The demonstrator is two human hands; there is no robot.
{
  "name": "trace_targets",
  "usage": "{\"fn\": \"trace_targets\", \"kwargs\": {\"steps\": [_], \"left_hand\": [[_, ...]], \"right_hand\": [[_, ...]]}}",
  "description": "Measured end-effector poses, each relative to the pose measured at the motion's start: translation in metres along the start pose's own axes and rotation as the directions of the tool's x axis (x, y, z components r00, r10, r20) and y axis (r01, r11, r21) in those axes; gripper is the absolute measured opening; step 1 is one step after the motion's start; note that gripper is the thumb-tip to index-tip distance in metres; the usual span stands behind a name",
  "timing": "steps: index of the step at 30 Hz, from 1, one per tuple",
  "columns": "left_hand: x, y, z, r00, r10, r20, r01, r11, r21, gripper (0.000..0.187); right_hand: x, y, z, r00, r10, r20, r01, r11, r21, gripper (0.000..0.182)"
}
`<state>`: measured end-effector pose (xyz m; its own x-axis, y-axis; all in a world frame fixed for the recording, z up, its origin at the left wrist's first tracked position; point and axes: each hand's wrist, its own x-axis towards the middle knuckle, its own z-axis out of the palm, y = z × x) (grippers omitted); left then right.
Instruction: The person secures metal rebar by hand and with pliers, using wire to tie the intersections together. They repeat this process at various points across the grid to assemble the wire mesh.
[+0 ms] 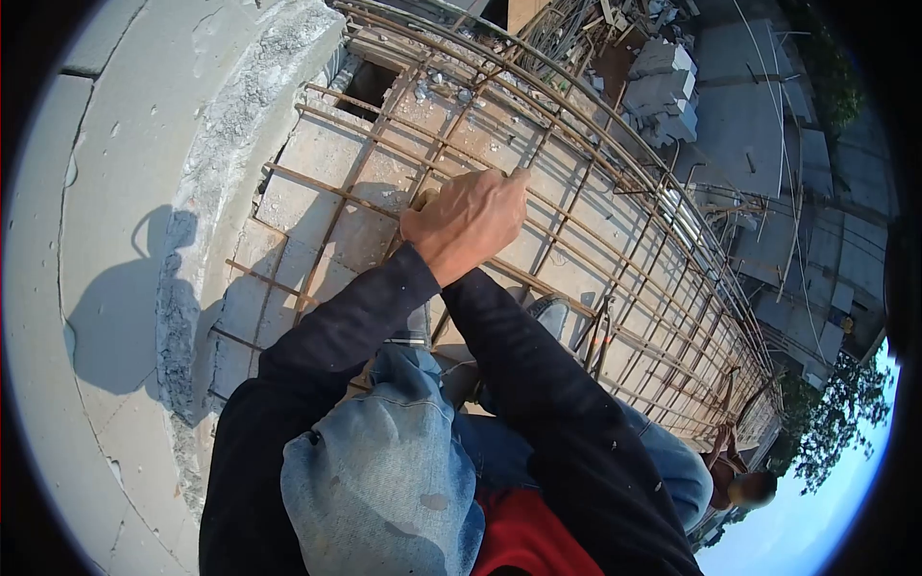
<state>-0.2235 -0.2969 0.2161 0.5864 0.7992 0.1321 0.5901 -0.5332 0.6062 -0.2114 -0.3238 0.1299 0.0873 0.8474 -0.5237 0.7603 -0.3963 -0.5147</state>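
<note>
Just inside the left edge of the rod grid [331,188], near the knees: bent low over a rod crossing, in strong sun.
Jeans [384,461]: drawn up close beneath the forearms, well placed to keep both elbows supported.
Left hand [468,216]: drawn together in a fist-like curl over the rods, with fingertips and contents hidden; impossible to tell whether clamped on a rod.
Right hand: hidden beneath the left; impossible to tell whether open or closed.
Handling: best kept square over one crossing, with even pressure from both wrists. Pull steadily rather than jerk, hold the rods from sliding, and keep skin off rusty ends.
Shoe [549,313]: set low among the rods, just right of the hands; worth keeping flat, clear of any bar that could roll or spring.
Hand tool [600,338]: propped upright against the grid beyond the shoe, marked with orange, within easy reach.
Concrete lip [235,110]: rough and broken along the grid's left edge, partly shadowed.
Broken blocks [663,86]: heaped beyond the grid's outer edge.
Co-worker [727,470]: stooped near the grid's far right corner.
</note>
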Motion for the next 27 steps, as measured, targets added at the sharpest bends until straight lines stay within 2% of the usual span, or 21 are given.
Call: {"fn": "trace_targets", "kwargs": {"steps": [2, 4, 5, 6, 8, 9, 10, 11, 12, 13, 14, 15, 16, 18, 19, 21, 22, 23, 25, 26, 27], "left_hand": [[-0.005, -0.010, -0.030, 0.973, -0.226, -0.057, 0.198, 0.932, -0.303, 0.019], [-0.021, -0.033, -0.047, 0.939, -0.333, -0.089, 0.246, 0.828, -0.503, 0.023], [-0.033, -0.048, -0.048, 0.893, -0.440, -0.089, 0.334, 0.784, -0.523, 0.021], [-0.043, -0.060, -0.054, 0.848, -0.528, -0.045, 0.443, 0.752, -0.488, 0.025], [-0.073, -0.101, -0.046, 0.845, -0.532, -0.054, 0.464, 0.781, -0.418, 0.031], [-0.083, -0.109, -0.042, 0.851, -0.524, -0.038, 0.459, 0.778, -0.430, 0.031], [-0.096, -0.115, -0.040, 0.781, -0.609, 0.137, 0.597, 0.665, -0.449, 0.033], [-0.105, -0.119, -0.039, 0.675, -0.675, 0.298, 0.726, 0.537, -0.429, 0.036], [-0.109, -0.118, -0.034, 0.673, -0.649, 0.353, 0.731, 0.516, -0.446, 0.038], [-0.117, -0.114, -0.026, 0.662, -0.632, 0.404, 0.744, 0.486, -0.458, 0.041], [-0.124, -0.118, -0.014, 0.609, -0.611, 0.506, 0.785, 0.371, -0.496, 0.045], [-0.121, -0.106, -0.013, 0.596, -0.612, 0.519, 0.797, 0.372, -0.477, 0.045], [-0.117, -0.098, -0.012, 0.582, -0.607, 0.541, 0.810, 0.380, -0.446, 0.041], [-0.123, -0.098, 0.007, 0.614, -0.616, 0.494, 0.784, 0.399, -0.476, 0.041], [-0.120, -0.092, 0.008, 0.597, -0.617, 0.512, 0.792, 0.354, -0.497, 0.038], [-0.119, -0.093, 0.011, 0.580, -0.626, 0.521, 0.798, 0.306, -0.520, 0.036], [-0.122, -0.097, 0.018, 0.626, -0.642, 0.442, 0.772, 0.435, -0.463, 0.033], [-0.121, -0.098, 0.018, 0.680, -0.637, 0.363, 0.732, 0.559, -0.390, 0.031], [-0.118, -0.097, 0.011, 0.680, -0.635, 0.366, 0.731, 0.549, -0.406, 0.030], [-0.118, -0.097, 0.008, 0.673, -0.639, 0.373, 0.736, 0.528, -0.423, 0.029], [-0.124, -0.105, 0.015, 0.715, -0.606, 0.347, 0.696, 0.577, -0.428, 0.028]], "right_hand": [[-0.004, -0.001, 0.020, 0.967, 0.142, -0.212, -0.057, 0.930, 0.362, 0.027], [-0.006, 0.007, 0.037, 0.856, 0.356, -0.374, -0.021, 0.749, 0.663, 0.029], [0.006, 0.029, 0.050, 0.890, 0.322, -0.324, -0.076, 0.804, 0.590, 0.037], [-0.004, 0.035, 0.020, 0.960, 0.182, -0.214, -0.039, 0.840, 0.541, 0.038], [-0.031, 0.047, -0.045, 0.827, 0.050, -0.559, 0.203, 0.902, 0.381, 0.028], [-0.041, 0.074, -0.075, 0.694, -0.020, -0.720, 0.196, 0.967, 0.162, 0.028], [-0.054, 0.106, -0.100, 0.558, 0.016, -0.830, 0.047, 0.998, 0.050, 0.025], [-0.069, 0.159, -0.114, 0.420, 0.117, -0.900, -0.107, 0.991, 0.079, 0.026], [-0.091, 0.204, -0.122, 0.315, 0.233, -0.920, -0.255, 0.955, 0.154, 0.029], [-0.121, 0.254, -0.117, 0.299, 0.238, -0.924, -0.388, 0.915, 0.110, 0.042], [-0.148, 0.296, -0.108, 0.312, 0.420, -0.852, -0.643, 0.753, 0.136, 0.054], [-0.174, 0.326, -0.100, 0.364, 0.680, -0.637, -0.707, 0.646, 0.287, 0.062], [-0.187, 0.321, -0.082, 0.299, 0.725, -0.621, -0.825, 0.523, 0.213, 0.063], [-0.200, 0.323, -0.070, 0.340, 0.865, -0.368, -0.903, 0.410, 0.130, 0.061], [-0.206, 0.319, -0.070, 0.356, 0.862, -0.362, -0.904, 0.416, 0.102, 0.061], [-0.207, 0.298, -0.070, 0.477, 0.765, -0.433, -0.861, 0.506, -0.053, 0.056], [-0.212, 0.305, -0.070, 0.480, 0.766, -0.427, -0.860, 0.507, -0.056, 0.056], [-0.216, 0.316, -0.072, 0.569, 0.698, -0.435, -0.809, 0.571, -0.141, 0.051], [-0.222, 0.328, -0.087, 0.709, 0.554, -0.437, -0.691, 0.669, -0.273, 0.034], [-0.226, 0.325, -0.094, 0.798, 0.295, -0.526, -0.504, 0.805, -0.313, 0.026], [-0.224, 0.324, -0.110, 0.831, 0.378, -0.407, -0.494, 0.838, -0.231, 0.025]]}}
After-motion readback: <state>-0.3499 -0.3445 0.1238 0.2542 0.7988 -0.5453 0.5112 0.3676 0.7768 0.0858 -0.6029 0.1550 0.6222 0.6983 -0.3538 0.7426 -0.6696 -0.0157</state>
